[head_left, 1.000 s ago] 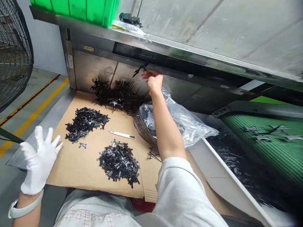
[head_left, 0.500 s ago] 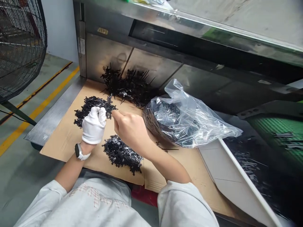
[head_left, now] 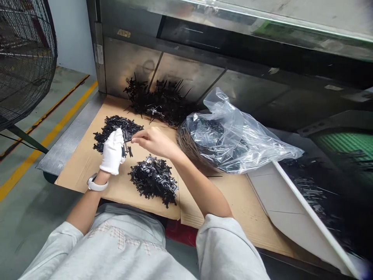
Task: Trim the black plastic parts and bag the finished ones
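Observation:
My left hand [head_left: 112,151], in a white cotton glove, holds a small black plastic part [head_left: 126,144] above the upper-left heap of similar black parts [head_left: 116,127]. My bare right hand [head_left: 154,142] reaches across from the right, with its thumb and forefinger pinched on the upper end of that part. Below both hands lies a second heap of black parts [head_left: 153,181]. A spiky black pile [head_left: 154,102] stands against the steel wall. A clear plastic bag [head_left: 233,140] holds dark material beside a dark coil [head_left: 186,144].
The heaps lie on a brown cardboard sheet [head_left: 87,167] on a steel ledge [head_left: 58,147]. A caged fan [head_left: 23,58] stands at the left above a floor with yellow lines. A white-edged panel [head_left: 314,210] and dark parts lie at the right.
My right hand has come down from the steel wall and now pinches the part. My left hand has moved from the left edge to above the upper-left heap.

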`<action>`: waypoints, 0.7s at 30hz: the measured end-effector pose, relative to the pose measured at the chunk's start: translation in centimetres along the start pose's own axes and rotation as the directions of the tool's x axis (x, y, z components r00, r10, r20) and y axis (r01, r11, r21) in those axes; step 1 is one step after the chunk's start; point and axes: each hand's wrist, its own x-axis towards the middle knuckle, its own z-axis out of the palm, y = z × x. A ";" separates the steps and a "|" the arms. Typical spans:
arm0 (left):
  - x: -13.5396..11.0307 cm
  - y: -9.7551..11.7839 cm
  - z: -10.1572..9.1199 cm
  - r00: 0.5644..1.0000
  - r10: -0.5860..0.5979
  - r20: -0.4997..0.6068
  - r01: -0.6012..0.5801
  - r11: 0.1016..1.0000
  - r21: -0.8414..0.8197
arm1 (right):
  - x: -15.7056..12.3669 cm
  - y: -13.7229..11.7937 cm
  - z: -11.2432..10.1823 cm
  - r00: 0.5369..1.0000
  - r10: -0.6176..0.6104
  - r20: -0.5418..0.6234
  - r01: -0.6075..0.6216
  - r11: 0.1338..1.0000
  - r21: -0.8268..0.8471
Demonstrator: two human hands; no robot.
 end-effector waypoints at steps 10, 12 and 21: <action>3.5 -2.9 -3.5 0.994 0.027 0.109 -0.089 0.784 0.614 | 1.9 1.3 4.2 0.989 0.077 -0.126 -0.104 0.969 -0.223; 3.5 -2.7 -3.7 0.993 0.026 0.116 -0.098 0.733 0.674 | 2.3 1.8 3.6 0.978 0.097 -0.182 -0.127 0.979 -0.162; 5.1 -3.1 -4.3 0.994 0.104 -0.016 -0.095 0.951 0.296 | 2.1 1.3 4.2 0.968 0.142 -0.206 -0.191 0.951 -0.243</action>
